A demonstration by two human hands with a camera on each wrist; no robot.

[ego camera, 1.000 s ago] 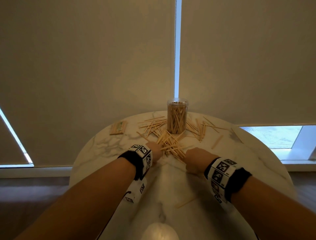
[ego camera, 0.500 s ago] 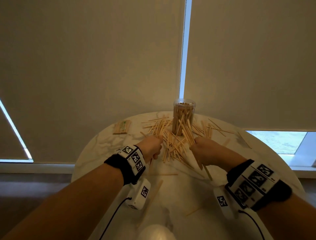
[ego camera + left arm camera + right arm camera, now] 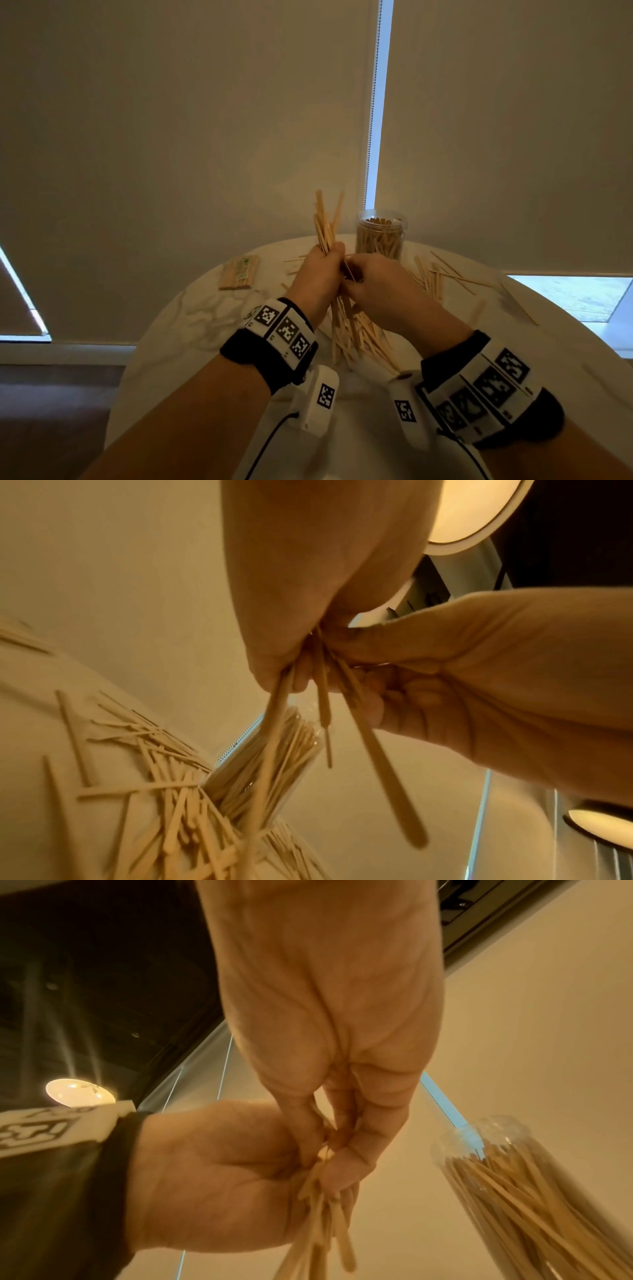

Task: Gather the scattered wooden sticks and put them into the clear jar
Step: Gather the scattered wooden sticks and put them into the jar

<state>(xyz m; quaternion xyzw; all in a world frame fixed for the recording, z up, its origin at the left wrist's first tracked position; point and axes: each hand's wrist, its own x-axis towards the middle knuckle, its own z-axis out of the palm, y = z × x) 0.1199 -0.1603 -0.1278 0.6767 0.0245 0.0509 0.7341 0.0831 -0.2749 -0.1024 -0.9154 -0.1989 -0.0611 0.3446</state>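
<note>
While the left hand (image 3: 317,274) grips a bundle of thin pale wooden sticks (image 3: 327,226) at mid-length, the right hand (image 3: 380,287) pinches the same bundle just beside it, above the round white marble table (image 3: 205,329). The sticks look light, stiff and slippery, likely to splay; squeezing near the middle seems safest. The clear plastic jar (image 3: 381,236), nearly full, stands upright near the table's far edge, loose sticks lying around it

Jar (image 3: 381,236) stands far centre, mouth open above | loose sticks (image 3: 431,277) crowd its right and near sides | bundled pack (image 3: 239,274) lies far left | near table (image 3: 191,342) edge bare.
</note>
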